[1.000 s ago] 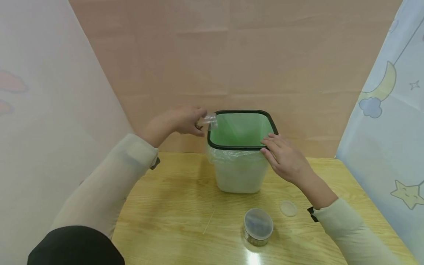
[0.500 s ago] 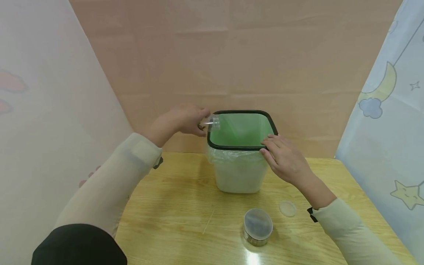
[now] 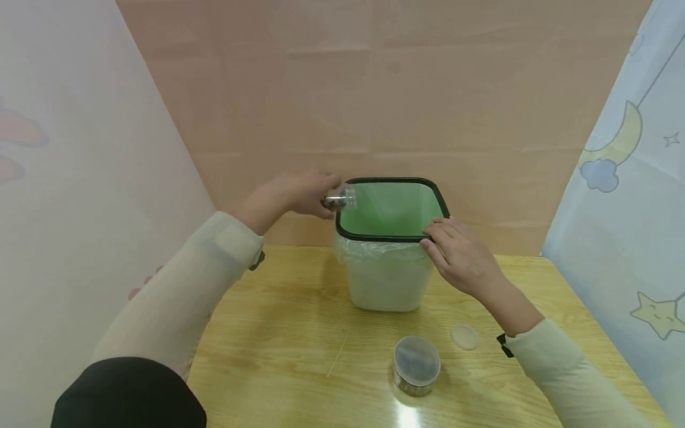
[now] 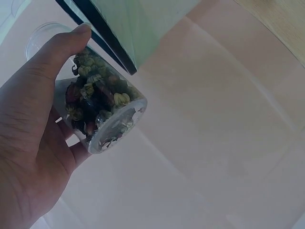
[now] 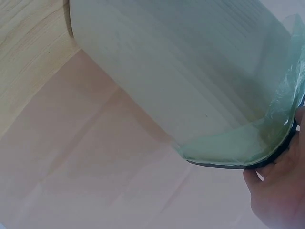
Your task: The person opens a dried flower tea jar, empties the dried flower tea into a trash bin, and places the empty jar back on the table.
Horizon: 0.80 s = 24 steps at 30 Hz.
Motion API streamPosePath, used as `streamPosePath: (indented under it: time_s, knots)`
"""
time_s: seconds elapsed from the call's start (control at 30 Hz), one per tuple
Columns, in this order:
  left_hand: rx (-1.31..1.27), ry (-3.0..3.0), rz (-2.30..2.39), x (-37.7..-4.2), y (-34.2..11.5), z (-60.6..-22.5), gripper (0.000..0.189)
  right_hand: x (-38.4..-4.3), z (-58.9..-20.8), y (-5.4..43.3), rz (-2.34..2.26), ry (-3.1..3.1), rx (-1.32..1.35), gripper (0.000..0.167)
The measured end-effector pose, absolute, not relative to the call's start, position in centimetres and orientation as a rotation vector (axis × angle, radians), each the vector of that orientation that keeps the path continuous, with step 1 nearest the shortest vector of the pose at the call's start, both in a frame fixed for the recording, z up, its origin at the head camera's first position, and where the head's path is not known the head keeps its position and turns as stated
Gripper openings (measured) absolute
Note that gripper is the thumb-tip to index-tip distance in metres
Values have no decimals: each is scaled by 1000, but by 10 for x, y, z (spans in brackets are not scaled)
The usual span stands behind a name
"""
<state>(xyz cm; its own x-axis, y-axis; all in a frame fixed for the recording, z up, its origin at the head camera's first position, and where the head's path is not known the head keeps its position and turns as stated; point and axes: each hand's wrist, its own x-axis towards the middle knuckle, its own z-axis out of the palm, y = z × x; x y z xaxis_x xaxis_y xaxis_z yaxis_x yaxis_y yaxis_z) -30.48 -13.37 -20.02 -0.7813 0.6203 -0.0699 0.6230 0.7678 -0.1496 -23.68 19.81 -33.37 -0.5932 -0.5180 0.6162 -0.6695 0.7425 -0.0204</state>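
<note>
My left hand (image 3: 305, 193) grips a clear plastic jar (image 4: 102, 102) of dried flowers. Tipped on its side, the jar has its mouth at the left rim of a trash can in the head view. The dried flowers (image 4: 90, 90) show through the jar wall in the left wrist view. A black rim (image 3: 385, 239) and a pale green bag line the whitish trash can (image 3: 387, 279). At its front right corner, my right hand (image 3: 462, 258) holds the rim, thumb outside and fingers over the top; the right wrist view shows only part of this hand.
A short round container (image 3: 417, 365) with a translucent top stands near the table's front. Right of it lies a clear round disc (image 3: 465, 336). A thin pale strip (image 3: 337, 355) lies on the wooden table (image 3: 267, 333). Papered walls (image 3: 374, 89) close in the back and sides.
My left hand has shifted slightly right with the jar. Dark contents now show nearer the jar's mouth, where it looked clear before. My right hand stays on the rim.
</note>
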Motion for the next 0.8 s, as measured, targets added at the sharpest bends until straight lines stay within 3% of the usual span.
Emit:
streamPosePath:
  time_s: [0.8]
  knots:
    - [1012,2939,-383,-304,-124,-199,58,-238,-332,198,356,-2319,912,19]
